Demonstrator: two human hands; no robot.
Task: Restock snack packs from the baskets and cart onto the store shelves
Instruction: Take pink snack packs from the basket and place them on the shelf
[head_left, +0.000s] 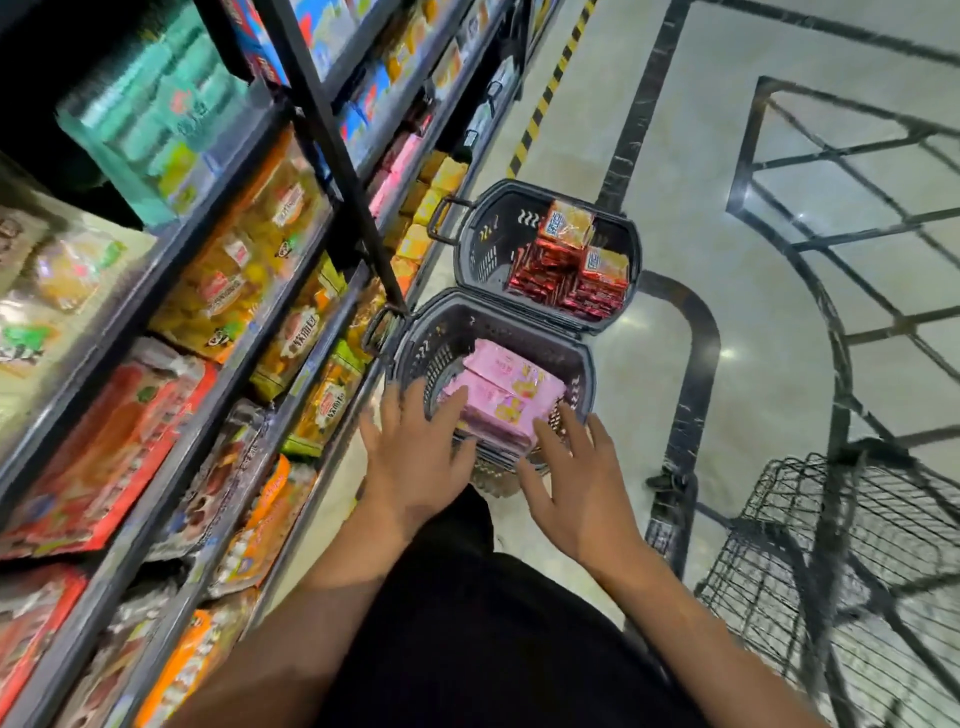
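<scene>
Both forearms enter from six o'clock and reach down over the near basket (415, 332). Left hand (415, 457), fingers spread and straight, touches the left edge of the pink snack packs (511, 397); right hand (576, 483), likewise spread, touches their right end. Neither hand has yet closed on a pack; the flanking placement suggests a two-handed lift of the stack is being prepared. Pink packs lie flat in a low stack inside the near basket, on the floor at the image centre. At twelve o'clock from it, touching rim to rim, stands the far basket (483, 244), holding red-and-orange snack packs (571, 265). From seven to eleven o'clock run the store shelves (218, 291), filled with bagged and boxed snacks, within arm's reach of both baskets. At four o'clock stands the wire cart (831, 545); its contents cannot be made out.
</scene>
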